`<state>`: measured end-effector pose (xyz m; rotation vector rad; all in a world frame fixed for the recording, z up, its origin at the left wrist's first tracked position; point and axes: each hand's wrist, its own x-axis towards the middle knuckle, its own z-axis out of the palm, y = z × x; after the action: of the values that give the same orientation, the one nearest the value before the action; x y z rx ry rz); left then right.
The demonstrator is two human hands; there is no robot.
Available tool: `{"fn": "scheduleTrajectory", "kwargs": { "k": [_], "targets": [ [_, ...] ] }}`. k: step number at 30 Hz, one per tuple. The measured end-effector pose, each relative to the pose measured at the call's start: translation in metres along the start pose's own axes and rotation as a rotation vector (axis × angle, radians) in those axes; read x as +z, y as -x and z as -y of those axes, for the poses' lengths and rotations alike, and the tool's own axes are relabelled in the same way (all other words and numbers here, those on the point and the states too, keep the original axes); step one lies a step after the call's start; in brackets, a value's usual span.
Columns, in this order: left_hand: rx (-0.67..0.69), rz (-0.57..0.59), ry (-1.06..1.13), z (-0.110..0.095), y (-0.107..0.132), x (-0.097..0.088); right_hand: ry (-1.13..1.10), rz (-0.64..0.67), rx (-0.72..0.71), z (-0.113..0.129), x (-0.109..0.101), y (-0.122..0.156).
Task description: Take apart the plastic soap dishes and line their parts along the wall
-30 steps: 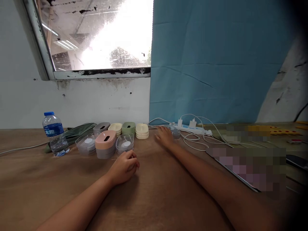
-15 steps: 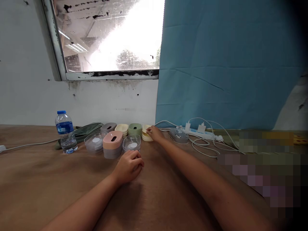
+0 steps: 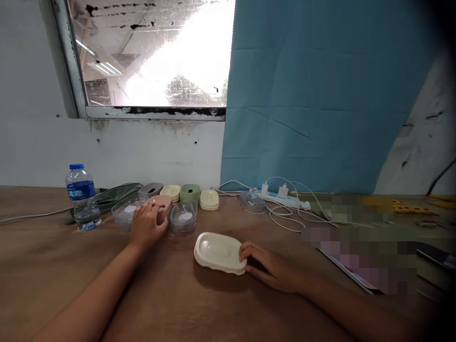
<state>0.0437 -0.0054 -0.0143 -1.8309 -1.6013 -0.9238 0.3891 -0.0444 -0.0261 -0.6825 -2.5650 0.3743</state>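
Observation:
My right hand [image 3: 269, 267] pinches the right end of a cream plastic lid [image 3: 219, 251], a shallow rounded oblong with a dimple at its left end, tilted just over the brown table. Farther back on the left, my left hand [image 3: 147, 228] curls its fingers around a pink box [image 3: 162, 205], hiding most of it. Clear plastic containers stand on both sides of that box, one on the right [image 3: 184, 216] and one on the left [image 3: 124, 213]. Behind them sit a grey box [image 3: 151, 190], a green box [image 3: 190, 192], and two cream stacks, one left [image 3: 171, 191] and one right [image 3: 209, 199].
A water bottle [image 3: 82, 197] stands at the left beside a dark green pouch [image 3: 117, 195]. To the right lie a grey case [image 3: 252, 202], a power strip [image 3: 281, 197] with chargers and loose white cables. A blue curtain [image 3: 299, 95] hangs behind.
My right hand has come back from the rear cream stack toward me, bringing a cream lid. My left hand has moved left and back onto the pink box. The view has turned slightly right.

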Motion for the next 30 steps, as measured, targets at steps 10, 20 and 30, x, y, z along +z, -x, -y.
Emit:
{"fn": "scheduleTrajectory", "kwargs": {
  "k": [10, 20, 30],
  "targets": [
    [-0.014, 0.060, 0.021, 0.011, 0.002, 0.008, 0.056, 0.073, -0.045, -0.006, -0.002, -0.002],
    [0.036, -0.143, 0.239, -0.024, 0.008, -0.014, 0.154, 0.033, -0.035, -0.006, -0.005, -0.001],
    [0.437, 0.340, 0.899, -0.061, 0.018, -0.013, 0.360, -0.175, -0.059, -0.023, -0.030, 0.013]
  ]
}}
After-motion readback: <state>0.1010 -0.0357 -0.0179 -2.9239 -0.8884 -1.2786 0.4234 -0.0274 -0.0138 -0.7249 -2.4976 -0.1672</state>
